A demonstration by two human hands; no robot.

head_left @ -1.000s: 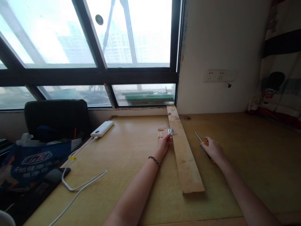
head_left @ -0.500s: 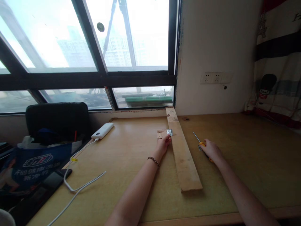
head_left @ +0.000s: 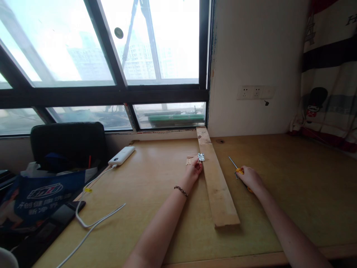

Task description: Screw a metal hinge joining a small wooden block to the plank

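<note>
A long wooden plank [head_left: 219, 186] lies lengthwise on the desk, its far end by the window. At its left edge my left hand [head_left: 195, 168] is closed, thumb and fingers on a small silver hinge [head_left: 201, 157] that overlaps the plank. A small wooden piece [head_left: 191, 160] sits left of the hinge, partly hidden behind my hand. To the right of the plank, my right hand [head_left: 250, 178] is wrapped round a screwdriver [head_left: 240, 171] with a yellow and black handle, its shaft pointing away to the left. Small metal screws [head_left: 235, 175] show beside its handle.
On the desk [head_left: 156, 208] to the left are a white power bank [head_left: 122, 155] and its white cable [head_left: 95, 223]. A black chair [head_left: 68, 143] and a blue bag [head_left: 47, 193] stand beyond the left edge. A wall socket [head_left: 256, 92] is at the back.
My left hand has shifted very slightly, and the hinge sits at a slightly different angle on the plank's edge. My right hand stays practically still with the screwdriver.
</note>
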